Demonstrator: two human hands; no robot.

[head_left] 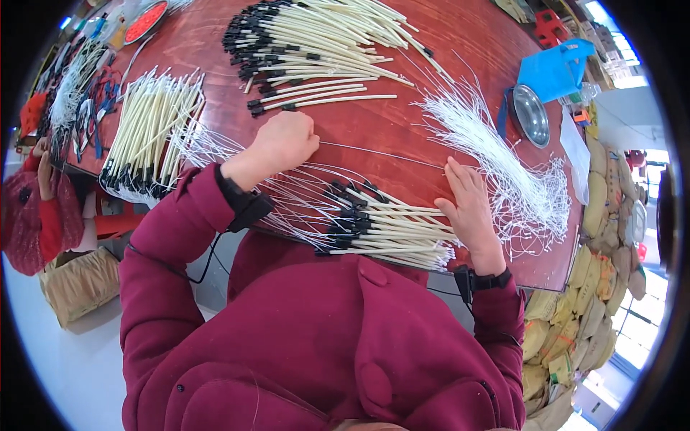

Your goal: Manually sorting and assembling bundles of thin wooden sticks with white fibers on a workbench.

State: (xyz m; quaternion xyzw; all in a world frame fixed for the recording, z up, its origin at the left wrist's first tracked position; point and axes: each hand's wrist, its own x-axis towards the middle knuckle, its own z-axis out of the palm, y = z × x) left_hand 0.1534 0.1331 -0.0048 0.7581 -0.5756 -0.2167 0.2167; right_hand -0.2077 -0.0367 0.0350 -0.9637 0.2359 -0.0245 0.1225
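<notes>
A single thin white cord [381,152] stretches above the red table between my two hands. My left hand [286,140] is closed, its fingers pinching one end of this cord. My right hand [468,200] is open, its fingers stretched out, with the fingertips at the cord's other end. Close in front of me lies a bundle of cream rods with black ends [402,223], white cords trailing left from the black ends. Beyond my right hand spreads a pile of loose white cords [496,144]. A big heap of similar cream rods [323,43] lies beyond my left hand.
Another bundle of corded rods [154,122] sits at the table's left. At the right stand a blue container [557,68] and a metal dish [532,115]. A red dish [146,21] is far left. Another person's sleeve [50,223] shows at the left edge; stacked sacks [575,323] stand right.
</notes>
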